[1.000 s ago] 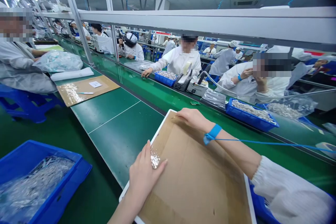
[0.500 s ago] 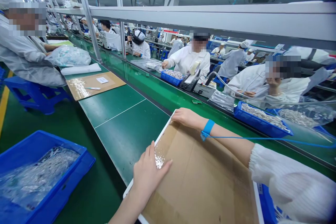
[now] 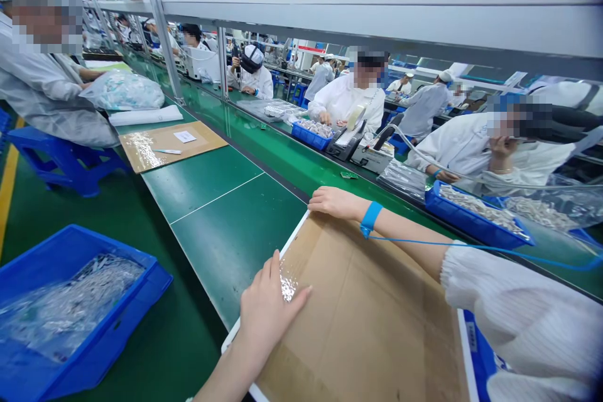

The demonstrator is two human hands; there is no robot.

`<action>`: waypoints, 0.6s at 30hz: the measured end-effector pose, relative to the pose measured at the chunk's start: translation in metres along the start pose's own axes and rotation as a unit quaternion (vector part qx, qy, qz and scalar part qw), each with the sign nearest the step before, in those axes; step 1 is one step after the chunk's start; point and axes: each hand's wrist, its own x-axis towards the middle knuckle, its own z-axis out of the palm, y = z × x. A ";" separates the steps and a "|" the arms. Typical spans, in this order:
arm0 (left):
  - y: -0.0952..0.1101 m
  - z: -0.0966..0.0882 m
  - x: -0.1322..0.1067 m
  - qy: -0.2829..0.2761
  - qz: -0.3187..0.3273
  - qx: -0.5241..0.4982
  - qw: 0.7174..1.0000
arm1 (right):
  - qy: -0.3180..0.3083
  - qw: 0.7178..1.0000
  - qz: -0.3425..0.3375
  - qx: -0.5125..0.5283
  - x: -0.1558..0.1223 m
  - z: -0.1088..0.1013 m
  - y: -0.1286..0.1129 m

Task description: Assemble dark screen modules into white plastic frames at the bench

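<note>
A brown cardboard-covered board [image 3: 358,314] with white edges and glossy clear tape lies tilted across the green bench in front of me. My left hand [image 3: 266,304] rests on its left edge, fingers stretched forward and thumb spread out over the cardboard. At the far corner, my right hand [image 3: 336,202] has its fingers bent over the edge, gripping the board. A blue wrist strap [image 3: 371,220] with a thin cord circles my right wrist. Beneath the board's right side, part of a blue bin [image 3: 478,352] shows; the rest is hidden.
To the left stands a blue crate [image 3: 136,301] holding bagged small parts. Another cardboard sheet [image 3: 207,138] with a paper slip lies farther up the green bench [image 3: 235,239]. Blue trays [image 3: 436,204] of white parts line the far side. Co-workers sit opposite and at left.
The view has tilted and shifted slightly. My right hand has slid a little along the far corner, with its fingers more over the edge. My left hand stays in nearly the same place.
</note>
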 end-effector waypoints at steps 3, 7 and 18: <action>-0.001 0.001 0.001 0.002 0.001 0.006 1.000 | -0.012 1.000 -0.019 -0.013 0.001 0.004 0.004; -0.002 0.003 0.000 0.006 0.005 0.011 1.000 | -0.024 0.999 -0.026 -0.031 -0.001 0.007 0.009; -0.002 0.003 0.001 0.000 0.003 0.008 1.000 | -0.070 0.993 0.031 -0.086 -0.016 0.012 0.052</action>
